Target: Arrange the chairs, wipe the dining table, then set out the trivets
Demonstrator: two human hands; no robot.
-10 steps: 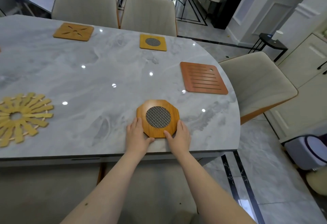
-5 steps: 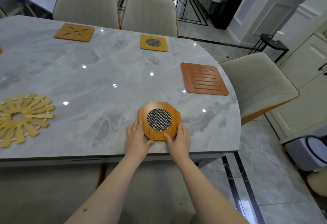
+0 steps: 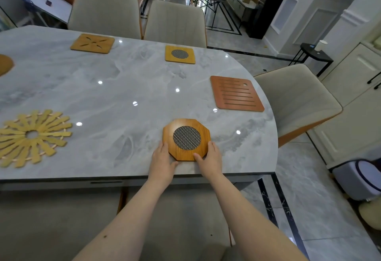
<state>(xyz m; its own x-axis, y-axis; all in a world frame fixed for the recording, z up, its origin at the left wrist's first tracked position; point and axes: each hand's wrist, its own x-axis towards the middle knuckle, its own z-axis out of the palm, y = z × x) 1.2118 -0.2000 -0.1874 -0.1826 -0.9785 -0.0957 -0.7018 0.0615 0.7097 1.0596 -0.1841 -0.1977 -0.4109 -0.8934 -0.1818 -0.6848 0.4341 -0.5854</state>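
Moved: octagonal trivet (image 3: 186, 139) nudged slightly farther on dining table (image 3: 115, 95) | Head view: left hand (image 3: 161, 162) and right hand (image 3: 210, 158) press straight fingers against its near edges, grasping nothing | Step: setting trivets, likely last | Next: withdraw hands.

An octagonal brown wooden trivet with round metal mesh centre (image 3: 186, 139) lies flat near the front edge of the grey marble dining table (image 3: 115, 95), held between both hands.

A slatted reddish square wooden trivet (image 3: 236, 94) lies flat beyond it.
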